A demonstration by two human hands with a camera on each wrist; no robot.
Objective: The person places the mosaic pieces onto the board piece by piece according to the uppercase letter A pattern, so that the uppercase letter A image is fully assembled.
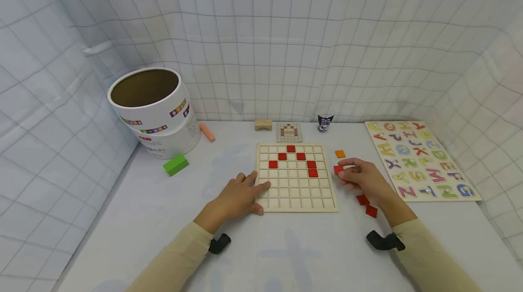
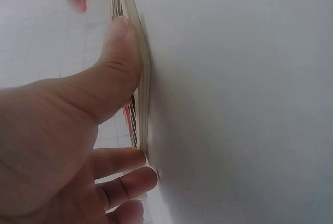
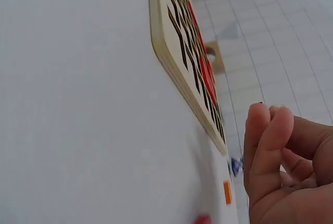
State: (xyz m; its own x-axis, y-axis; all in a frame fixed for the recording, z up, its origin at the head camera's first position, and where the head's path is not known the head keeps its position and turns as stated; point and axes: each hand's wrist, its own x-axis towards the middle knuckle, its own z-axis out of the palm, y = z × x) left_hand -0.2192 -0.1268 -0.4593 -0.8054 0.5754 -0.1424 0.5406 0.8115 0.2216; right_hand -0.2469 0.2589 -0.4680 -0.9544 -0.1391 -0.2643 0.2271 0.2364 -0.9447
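A wooden grid board (image 1: 296, 201) lies at the middle of the table with several red square tiles (image 1: 291, 149) set in an arch pattern. My left hand (image 1: 241, 192) rests flat on the board's left edge, thumb along its front corner; in the left wrist view the thumb (image 2: 117, 52) presses the board's rim (image 2: 143, 78). My right hand (image 1: 359, 177) is just right of the board and pinches a red tile (image 1: 338, 170) between thumb and fingertips. In the right wrist view the curled fingers (image 3: 270, 146) sit beside the board (image 3: 171, 47).
Two loose red tiles (image 1: 366, 205) and an orange tile (image 1: 340, 154) lie right of the board. An alphabet puzzle (image 1: 416, 158) fills the right side. A white tub (image 1: 153, 110), green block (image 1: 175, 165), orange stick (image 1: 207, 132), wooden arch (image 1: 263, 124), pattern card (image 1: 289, 132) and small figure (image 1: 325, 123) stand behind.
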